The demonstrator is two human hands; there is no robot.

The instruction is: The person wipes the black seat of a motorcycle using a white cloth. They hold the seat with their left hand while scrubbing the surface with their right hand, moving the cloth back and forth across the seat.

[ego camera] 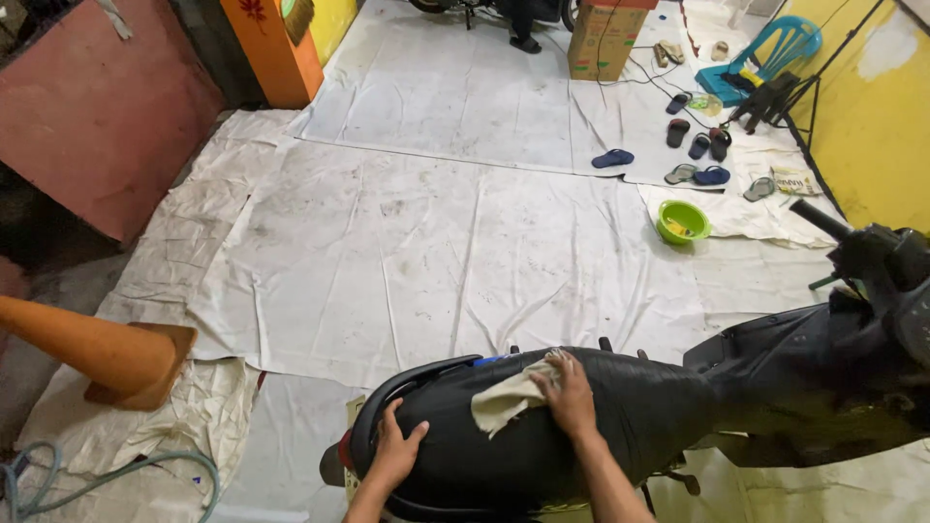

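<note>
Your right hand (570, 399) presses a limp beige cloth (506, 399), fingers flat on it, on the black vinyl scooter seat (620, 416). Soft and light; bunch it to grip. Your left hand (395, 447), fingers spread, steadies the seat's rear.

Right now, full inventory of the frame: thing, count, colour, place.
scooter: 1, black, bottom right
seat: 1, black, under both hands
cloth: 1, beige, on seat
sheets: several, white, cover the floor
cone: 1, orange, tipped over, left
hose: 1, grey-green, bottom left
bowl: 1, green, right of centre
sandals: several, mixed colours, upper right
box: 1, brown cardboard, top
chair: 1, teal, top right
left hand: flat on seat's rear
right hand: pressing cloth
</note>
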